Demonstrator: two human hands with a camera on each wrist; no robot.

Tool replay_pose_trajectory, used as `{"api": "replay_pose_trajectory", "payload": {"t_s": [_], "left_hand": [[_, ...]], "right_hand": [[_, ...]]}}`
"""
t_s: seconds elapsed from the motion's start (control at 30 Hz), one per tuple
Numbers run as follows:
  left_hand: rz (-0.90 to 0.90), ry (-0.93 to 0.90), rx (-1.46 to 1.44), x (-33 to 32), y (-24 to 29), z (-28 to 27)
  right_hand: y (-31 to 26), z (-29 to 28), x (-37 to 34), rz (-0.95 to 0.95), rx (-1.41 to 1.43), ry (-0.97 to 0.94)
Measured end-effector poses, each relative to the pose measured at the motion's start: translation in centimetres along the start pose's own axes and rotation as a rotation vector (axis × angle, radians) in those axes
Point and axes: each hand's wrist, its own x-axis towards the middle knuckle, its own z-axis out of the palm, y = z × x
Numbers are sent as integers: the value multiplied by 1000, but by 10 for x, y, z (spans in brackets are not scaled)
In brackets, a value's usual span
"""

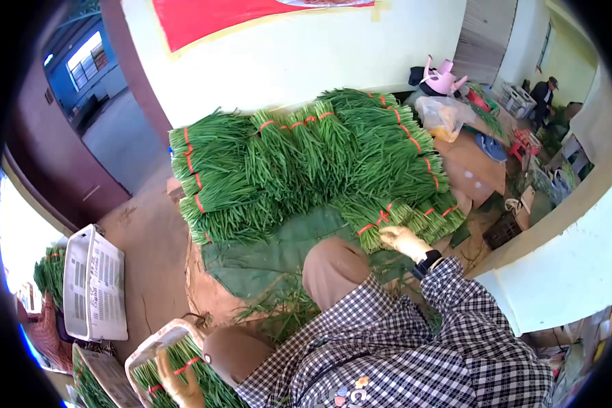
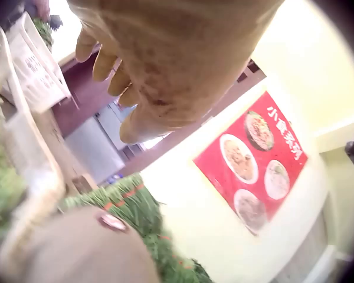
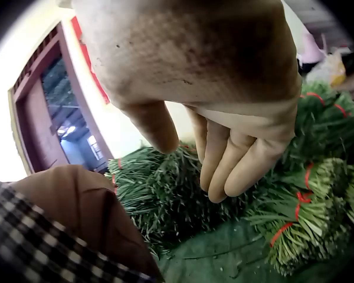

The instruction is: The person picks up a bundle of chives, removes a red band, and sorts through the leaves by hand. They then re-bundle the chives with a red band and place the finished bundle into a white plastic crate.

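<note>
My left hand (image 1: 179, 382), in a pale glove, is over the bundled long green stalks (image 1: 149, 372) inside a white crate (image 1: 132, 360) at lower left. Its fingers (image 2: 103, 65) are extended and apart in the left wrist view, with nothing between them. At the front right of the big stack, my gloved right hand (image 1: 402, 241) is beside a bundle of green stalks (image 1: 367, 233) tied with red bands. In the right wrist view its fingers (image 3: 239, 165) bend loosely downward, thumb apart, holding nothing. That view shows the red-banded bundle (image 3: 301, 218) to the right of the fingers.
A large stack of green bundles (image 1: 285, 156) lies against the wall, partly on a green sheet (image 1: 245, 255). Another white crate (image 1: 95, 285) stands at left. A plastic bag (image 1: 442, 115) and cardboard (image 1: 472, 166) lie at right. Another person (image 1: 542, 98) is far right.
</note>
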Motion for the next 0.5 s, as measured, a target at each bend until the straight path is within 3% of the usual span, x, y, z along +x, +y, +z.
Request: {"api": "replay_pose_trajectory", "payload": {"t_s": [0.07, 0.17, 0.23, 0.3, 0.33, 0.43, 0.5], "left_hand": [[118, -64, -64, 30, 53, 30], [177, -174, -218, 52, 109, 94], [227, -322, -239, 60, 134, 133], [126, -485, -336, 67, 151, 167], [168, -537, -363, 69, 157, 183], [171, -652, -410, 73, 167, 214], [259, -763, -306, 79, 162, 225]], "right_hand": [[15, 3, 16, 136, 128, -50], [39, 7, 32, 175, 350, -76], [62, 6, 61, 157, 442, -98], [65, 8, 104, 67, 354, -131], [52, 7, 112, 58, 301, -66], [39, 21, 169, -10, 511, -104], [1, 35, 205, -80, 460, -172]]}}
